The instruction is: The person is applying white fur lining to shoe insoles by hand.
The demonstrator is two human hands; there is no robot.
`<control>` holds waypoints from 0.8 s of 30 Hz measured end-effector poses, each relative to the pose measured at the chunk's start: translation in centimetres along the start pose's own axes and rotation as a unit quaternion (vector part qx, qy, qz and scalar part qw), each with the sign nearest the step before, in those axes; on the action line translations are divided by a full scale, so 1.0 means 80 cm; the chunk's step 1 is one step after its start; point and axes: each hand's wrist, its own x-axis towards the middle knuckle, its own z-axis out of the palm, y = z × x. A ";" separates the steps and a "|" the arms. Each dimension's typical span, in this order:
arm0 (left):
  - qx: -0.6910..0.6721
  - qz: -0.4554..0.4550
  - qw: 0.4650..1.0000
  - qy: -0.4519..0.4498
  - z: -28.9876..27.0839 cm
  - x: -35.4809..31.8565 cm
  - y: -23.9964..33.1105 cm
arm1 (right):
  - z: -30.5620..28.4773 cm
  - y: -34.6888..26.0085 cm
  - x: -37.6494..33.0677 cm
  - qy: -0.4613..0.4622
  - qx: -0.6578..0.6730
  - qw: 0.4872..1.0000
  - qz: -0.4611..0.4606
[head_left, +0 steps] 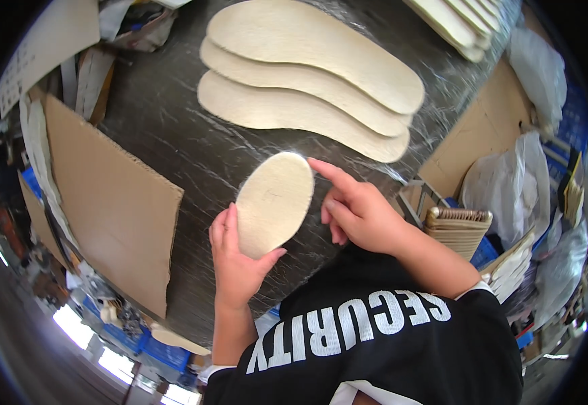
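head view: the left hand (236,260) grips a pale oval insole piece (273,202) by its lower end, above the near edge of the dark worktop (165,135). the right hand (358,212) holds nothing, its forefinger touching the piece's upper rim. three full insoles (307,81) already lie overlapped toward the far edge; more stacked at the far right corner.

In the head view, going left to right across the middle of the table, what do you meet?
Flat brown cardboard sheet → left hand → oval beige felt insole piece → right hand → bundle of tan ribbed strips → crumpled clear plastic bag.
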 end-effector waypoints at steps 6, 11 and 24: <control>0.020 -0.024 0.999 0.010 0.002 0.003 0.003 | -0.002 0.001 0.005 -0.014 0.014 1.000 -0.018; 0.026 -0.023 0.999 0.019 0.004 0.003 -0.001 | 0.003 0.003 0.005 -0.005 -0.006 0.999 -0.033; 0.076 0.018 0.996 0.044 0.012 0.005 -0.007 | 0.007 0.006 0.006 0.015 -0.004 0.998 -0.065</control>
